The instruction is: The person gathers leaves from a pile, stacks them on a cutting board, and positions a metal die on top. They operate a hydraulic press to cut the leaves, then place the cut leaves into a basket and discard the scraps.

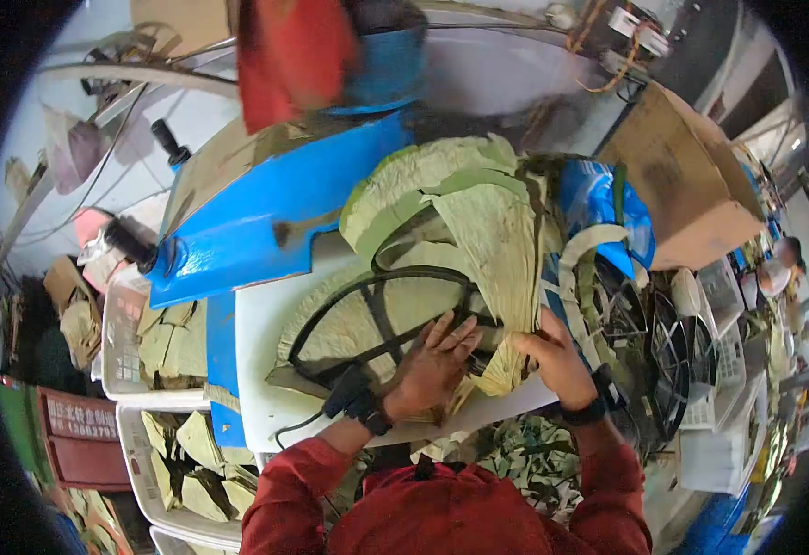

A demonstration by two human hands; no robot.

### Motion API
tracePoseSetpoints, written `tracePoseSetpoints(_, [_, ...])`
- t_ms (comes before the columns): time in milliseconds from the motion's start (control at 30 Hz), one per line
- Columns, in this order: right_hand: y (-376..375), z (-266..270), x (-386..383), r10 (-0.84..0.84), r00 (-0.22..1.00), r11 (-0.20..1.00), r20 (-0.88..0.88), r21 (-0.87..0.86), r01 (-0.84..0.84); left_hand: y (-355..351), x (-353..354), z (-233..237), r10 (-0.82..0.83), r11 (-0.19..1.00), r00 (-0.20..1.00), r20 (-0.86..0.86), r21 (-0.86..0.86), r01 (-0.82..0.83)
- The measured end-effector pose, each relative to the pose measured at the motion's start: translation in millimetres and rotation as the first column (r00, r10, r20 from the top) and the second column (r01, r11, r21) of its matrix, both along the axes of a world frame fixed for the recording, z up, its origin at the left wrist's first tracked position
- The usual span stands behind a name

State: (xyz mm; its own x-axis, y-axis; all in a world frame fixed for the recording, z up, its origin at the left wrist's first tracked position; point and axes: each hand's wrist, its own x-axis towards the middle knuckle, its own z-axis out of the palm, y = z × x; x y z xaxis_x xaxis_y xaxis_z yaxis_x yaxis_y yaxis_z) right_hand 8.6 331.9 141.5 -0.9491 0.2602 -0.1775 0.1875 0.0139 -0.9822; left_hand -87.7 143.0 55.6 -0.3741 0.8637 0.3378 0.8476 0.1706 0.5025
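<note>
A black semicircular frame with spokes, resembling a cutting die (372, 301), rests over pale green dried leaves (330, 319) on a white board (256, 342). My left hand (432, 365) lies on the frame's lower bar with its fingers stretched out. A gathered bunch of long dried leaves (492, 240) fans out behind the frame and narrows toward the front. At its right edge, my right hand (557, 361) grips the narrow end, with the thumb on top. The fingertips of that hand are partly hidden by the leaves.
A blue press arm (247, 236) with black handles juts in behind the board. White baskets (136, 462) of cut leaf pieces stand at left. At right are more black frames (668, 351), a blue plastic bag (608, 208) and a cardboard box (682, 176). Leaf scraps (529, 458) lie below the board.
</note>
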Motion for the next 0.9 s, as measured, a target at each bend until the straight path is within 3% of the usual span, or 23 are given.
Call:
tracePoseSetpoints(33, [1,8,15,-0.032,0.998,0.994,-0.056,0.107,0.038,11,0,-37,-0.005,0.998,0.993,-0.118,-0.062,-0.002])
tracePoseSetpoints(133, [50,-5,78,-0.296,0.951,0.925,-0.095,0.218,0.310,8,3,-24,0.004,0.988,0.987,-0.161,-0.153,-0.029])
tracePoseSetpoints(167, [87,-33,110,-0.304,0.932,0.861,-0.196,0.362,0.357,7,1,-23,-0.013,0.990,0.993,-0.120,-0.139,-0.004])
tracePoseSetpoints(233, [141,-56,172,-0.502,0.812,0.845,-0.299,0.029,0.534,8,1,-24,-0.017,0.980,0.987,-0.159,-0.197,-0.015])
tracePoseSetpoints(267, [154,-53,202,-0.676,0.708,0.709,-0.202,-0.440,0.551,10,1,-24,-0.019,0.974,0.984,-0.177,-0.226,-0.022])
tracePoseSetpoints(333, [183,-44,279,-0.810,0.567,0.573,-0.150,-0.407,0.711,13,7,-17,0.001,0.955,0.980,-0.198,-0.290,-0.060])
tracePoseSetpoints(467, [250,-98,492,-0.919,0.366,0.394,-0.148,-0.411,0.822,16,16,-7,0.037,0.940,0.989,-0.143,-0.330,-0.083])
tracePoseSetpoints(500, [251,-105,530,-0.942,0.256,0.293,-0.217,-0.165,0.942,16,14,-8,0.043,0.933,0.986,-0.160,-0.347,-0.096])
tracePoseSetpoints(567, [265,-128,617,-0.946,0.178,0.169,-0.271,0.056,0.984,20,27,-7,0.095,0.928,0.983,-0.158,-0.344,-0.146])
tracePoseSetpoints(633, [296,-177,757,-0.969,0.195,0.224,-0.155,-0.207,0.952,22,41,3,0.174,0.929,0.976,-0.130,-0.307,-0.207])
tracePoseSetpoints(667, [315,-195,804,-0.972,0.223,0.232,-0.072,-0.430,0.872,22,49,5,0.217,0.928,0.969,-0.118,-0.283,-0.242])
tracePoseSetpoints(733, [291,-159,768,-0.990,-0.127,-0.137,0.061,-0.217,0.966,21,67,4,0.303,0.919,0.949,-0.091,-0.236,-0.316])
tracePoseSetpoints(767, [305,-165,754,-0.978,-0.190,-0.199,0.087,-0.117,0.973,24,79,7,0.293,0.927,0.935,-0.202,-0.180,-0.329])
tracePoseSetpoints(833, [355,-191,726,-0.992,-0.102,-0.097,0.073,0.069,0.993,33,86,0,0.283,0.947,0.948,-0.149,-0.116,-0.301])
tracePoseSetpoints(900, [410,-234,672,-0.989,0.150,0.148,0.005,0.210,0.966,49,81,-3,0.286,0.939,0.944,-0.164,-0.146,-0.310])
